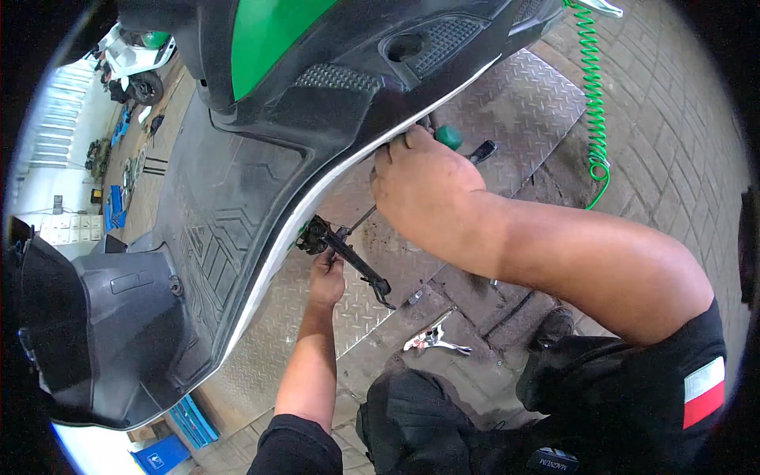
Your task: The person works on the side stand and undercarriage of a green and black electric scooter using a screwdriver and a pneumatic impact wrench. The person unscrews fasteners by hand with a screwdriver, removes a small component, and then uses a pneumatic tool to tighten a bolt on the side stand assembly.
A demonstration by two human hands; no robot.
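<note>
My right hand [423, 186] is closed around a green-handled screwdriver [449, 137], its shaft running down toward 7 o'clock under the scooter [237, 198] edge. My left hand [326, 279] sits at the shaft's tip end, fingers curled at the black side stand [356, 265]; I cannot tell if it grips.

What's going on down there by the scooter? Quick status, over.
Right hand gripping green-handled screwdriver at scooter's lower edge. Left hand up at the side stand underneath. Pliers lying on the floor plate nearby.
</note>
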